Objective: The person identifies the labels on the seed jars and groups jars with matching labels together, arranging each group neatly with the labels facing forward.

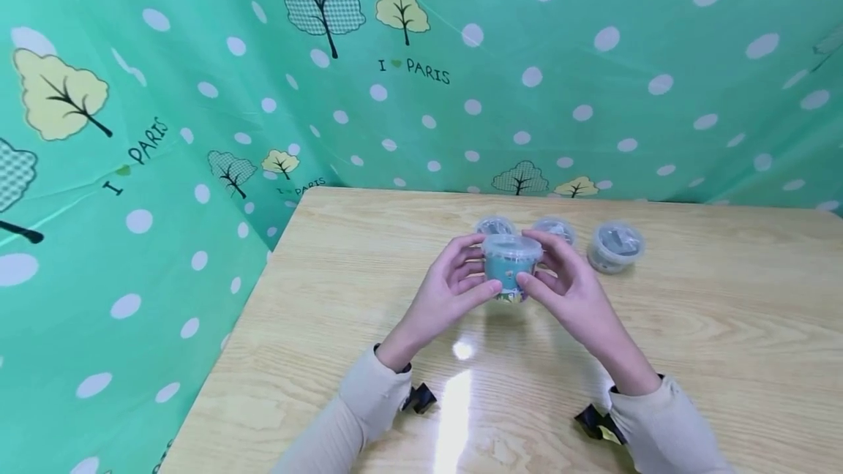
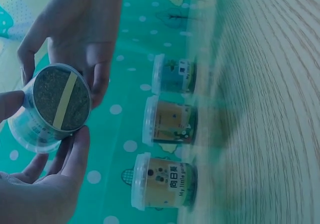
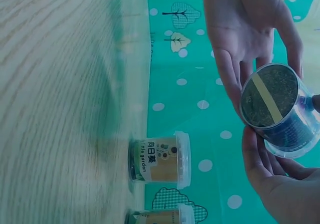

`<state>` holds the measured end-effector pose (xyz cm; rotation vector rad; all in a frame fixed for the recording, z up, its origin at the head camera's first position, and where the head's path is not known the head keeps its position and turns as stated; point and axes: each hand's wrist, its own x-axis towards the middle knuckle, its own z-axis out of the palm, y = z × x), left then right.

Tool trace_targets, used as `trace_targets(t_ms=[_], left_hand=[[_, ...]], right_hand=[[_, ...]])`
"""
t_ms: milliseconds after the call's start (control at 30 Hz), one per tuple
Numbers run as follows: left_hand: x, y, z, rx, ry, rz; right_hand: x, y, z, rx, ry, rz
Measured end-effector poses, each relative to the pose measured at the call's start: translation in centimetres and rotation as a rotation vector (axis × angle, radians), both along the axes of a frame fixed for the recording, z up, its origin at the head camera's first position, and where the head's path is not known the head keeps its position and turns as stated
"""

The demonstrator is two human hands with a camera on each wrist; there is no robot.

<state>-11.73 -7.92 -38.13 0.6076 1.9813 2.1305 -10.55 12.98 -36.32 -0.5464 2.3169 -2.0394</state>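
Note:
Both hands hold a lidded clear plastic planting cup with a blue-green label above the table. My left hand grips its left side, thumb in front and fingers behind. On the other side my right hand grips it the same way. The wrist views show the cup's underside: dark soil-like filling behind the clear base, with a pale yellow strip across it. The cup is tilted, its base facing the wrist cameras. Fingers partly cover its label.
Behind the held cup, three similar lidded cups stand in a row: a left one, a middle one and a right one labelled "My little garden". They rest on a wooden table. A green dotted cloth hangs behind.

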Motion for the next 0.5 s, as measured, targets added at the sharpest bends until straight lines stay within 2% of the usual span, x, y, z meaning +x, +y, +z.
trace_targets(t_ms=[267, 500], left_hand=[[-0.14, 0.11, 0.03, -0.015, -0.009, 0.0], [-0.04, 0.53, 0.15, -0.028, -0.031, -0.024]], right_hand=[[-0.04, 0.06, -0.12, -0.033, 0.008, 0.012], [0.02, 0.66, -0.08, -0.006, -0.015, 0.007]])
